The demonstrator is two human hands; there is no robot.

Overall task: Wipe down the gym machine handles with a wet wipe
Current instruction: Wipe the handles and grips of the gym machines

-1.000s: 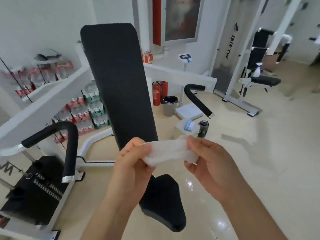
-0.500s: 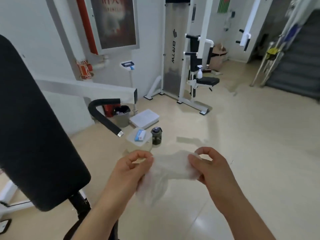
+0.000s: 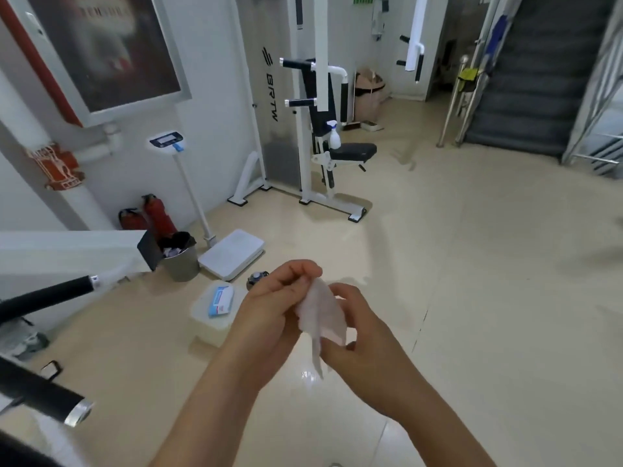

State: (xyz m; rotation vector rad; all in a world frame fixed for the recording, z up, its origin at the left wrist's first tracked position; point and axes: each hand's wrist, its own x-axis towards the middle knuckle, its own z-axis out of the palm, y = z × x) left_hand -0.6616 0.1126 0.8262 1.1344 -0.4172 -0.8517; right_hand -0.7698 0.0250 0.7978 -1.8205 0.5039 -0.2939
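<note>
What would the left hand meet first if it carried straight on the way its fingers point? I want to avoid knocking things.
Likely the thin white wet wipe it pinches, then the right hand; depth unclear.

left hand (image 3: 269,308): fingers pinched | right hand (image 3: 362,335): apparently curled closed, touching left

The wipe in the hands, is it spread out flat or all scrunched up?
Scrunched up. The wet wipe is bunched between the left hand and the right hand, with a loose corner hanging down below them.
</note>
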